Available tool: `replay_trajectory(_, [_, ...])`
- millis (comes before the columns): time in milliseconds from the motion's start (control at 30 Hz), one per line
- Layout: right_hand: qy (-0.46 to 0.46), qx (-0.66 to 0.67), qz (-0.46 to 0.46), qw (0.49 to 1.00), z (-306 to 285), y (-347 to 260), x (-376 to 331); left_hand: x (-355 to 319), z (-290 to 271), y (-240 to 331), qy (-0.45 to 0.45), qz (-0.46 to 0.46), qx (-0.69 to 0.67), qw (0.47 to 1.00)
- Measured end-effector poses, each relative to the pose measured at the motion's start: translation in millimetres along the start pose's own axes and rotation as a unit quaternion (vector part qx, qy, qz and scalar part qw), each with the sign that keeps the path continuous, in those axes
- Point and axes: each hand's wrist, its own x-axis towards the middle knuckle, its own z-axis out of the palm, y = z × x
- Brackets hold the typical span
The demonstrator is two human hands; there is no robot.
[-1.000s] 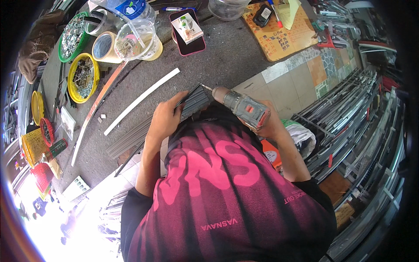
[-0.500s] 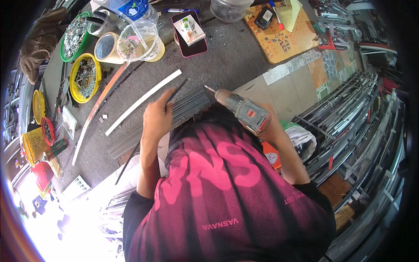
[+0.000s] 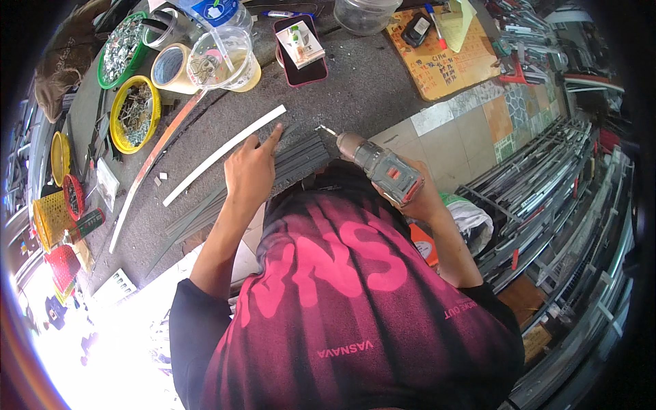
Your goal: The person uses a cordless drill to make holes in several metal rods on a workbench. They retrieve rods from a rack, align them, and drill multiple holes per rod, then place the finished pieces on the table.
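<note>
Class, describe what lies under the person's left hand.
Dark grey strips run beneath the left hand, showing on both sides of it. The stretch directly behind it is covered, so whether the hand touches them there cannot be told.

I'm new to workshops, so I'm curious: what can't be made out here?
All in the head view:
Right hand: grip partly hidden behind the cordless drill.
Phone screen: partly covered by a printed packet.
Plastic bottle: cut off by the top edge.
Small metal pieces in the yellow basket: too small to identify.
</note>
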Motion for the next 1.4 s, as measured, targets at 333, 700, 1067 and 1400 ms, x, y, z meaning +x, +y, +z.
replay_trajectory(333, [0.029, -0.033, 0.023, 0.999, 6.7, 11.9, -11.7, 16.4, 8.0, -13.8, 0.021, 0.016, -0.077, 0.997])
replay_trajectory(700, [0.018, 0.0, 0.016, 1.0, 7.9, 8.3, -6.7, 28.6, 15.6, -38.4, 0.048, 0.112, -0.098, 0.988])
replay_trajectory(1067, [0.008, 0.014, 0.035, 0.999, 6.5, 15.7, -6.3, 11.7, 35.6, -19.7, 0.16, 0.045, -0.116, 0.979])
replay_trajectory(1400, [0.011, 0.013, 0.042, 0.999, 1.0, 9.3, -0.4, 41.9, 61.2, 37.1, 0.148, 0.059, -0.127, 0.979])
